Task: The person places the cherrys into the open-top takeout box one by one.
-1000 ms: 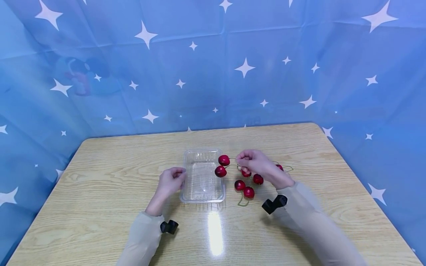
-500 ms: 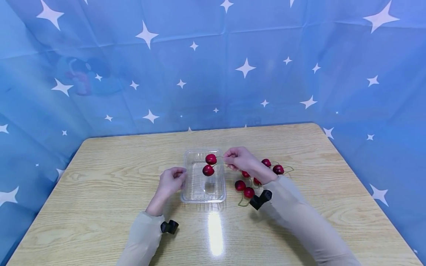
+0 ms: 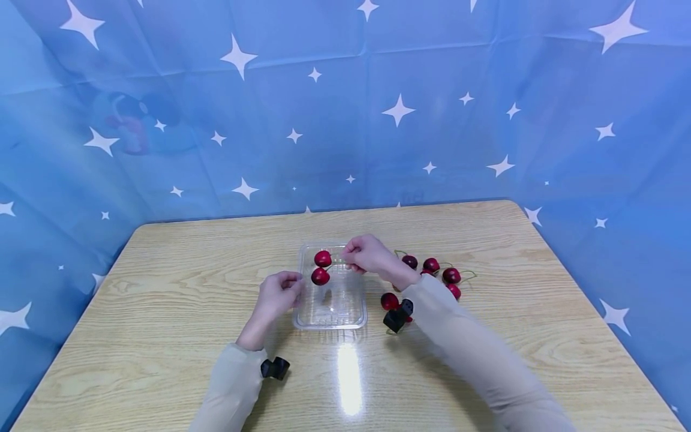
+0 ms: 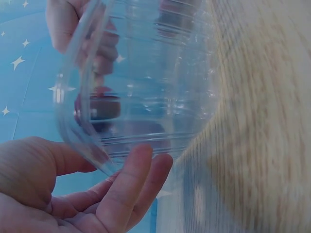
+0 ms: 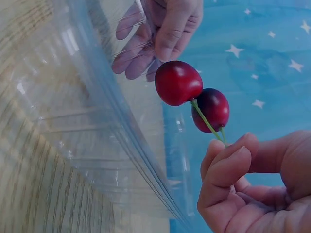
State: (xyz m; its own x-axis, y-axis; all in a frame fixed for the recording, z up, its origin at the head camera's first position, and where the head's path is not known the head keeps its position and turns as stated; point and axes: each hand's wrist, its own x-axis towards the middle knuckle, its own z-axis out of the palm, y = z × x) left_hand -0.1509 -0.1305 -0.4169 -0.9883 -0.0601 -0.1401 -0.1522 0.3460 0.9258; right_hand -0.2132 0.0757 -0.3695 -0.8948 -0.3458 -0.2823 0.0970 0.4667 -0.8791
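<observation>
My right hand [image 3: 370, 254] pinches the green stems [image 5: 208, 119] of a pair of red cherries [image 5: 178, 83] between thumb and fingertips. The two cherries hang over the back left part of a clear plastic container [image 3: 330, 326], above its rim. With thumb at the rim and fingers against the outer wall, my left hand [image 3: 279, 294] holds the container's left side. Through the clear wall in the left wrist view, a dark red cherry [image 4: 99, 108] shows blurred. The container stands upright on the table.
Several more cherries [image 3: 451, 275] with stems lie right of the container on the wooden table [image 3: 178, 288]. My right forearm and black wrist camera [image 3: 398, 316] partly cover some of them. A blue cloth with white stars [image 3: 345, 120] hangs behind the table.
My right hand has moved left, carrying the two cherries from the container's right edge to over its left part. My left hand has stayed at the container's side.
</observation>
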